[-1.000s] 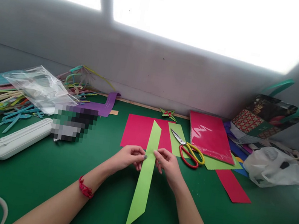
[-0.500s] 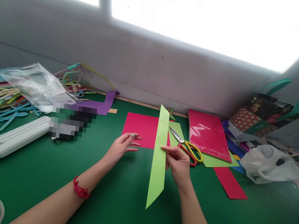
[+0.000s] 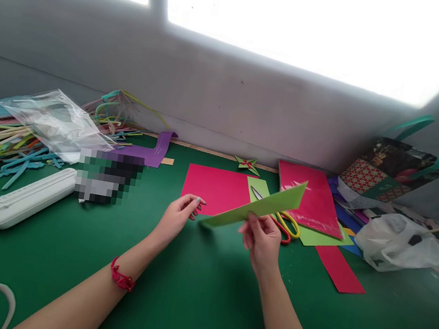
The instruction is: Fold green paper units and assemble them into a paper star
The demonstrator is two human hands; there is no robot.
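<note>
A light green paper strip (image 3: 276, 201) is pinched in my right hand (image 3: 261, 240), tilted with its right end up and its left end near the tabletop. My left hand (image 3: 179, 215), fingers loosely apart and holding nothing, is just left of the strip's lower end. Behind both hands a red paper sheet (image 3: 216, 186) lies flat. Scissors with red and yellow handles (image 3: 291, 225) rest behind my right hand, partly hidden by the strip. Under their blades is another light green paper piece (image 3: 257, 184).
A green and red paper star (image 3: 247, 164) lies by the wall. To the right are a wrapped red paper pack (image 3: 309, 196), a red strip (image 3: 340, 270), a white plastic bag (image 3: 395, 244) and a patterned bag (image 3: 387, 170). Pipe cleaners (image 3: 21, 168) and a white power strip (image 3: 29, 197) are left.
My right hand has turned the green strip from upright to a slant, its upper end swinging right. The paper star and more of the red sheet now show. My left hand has barely moved.
</note>
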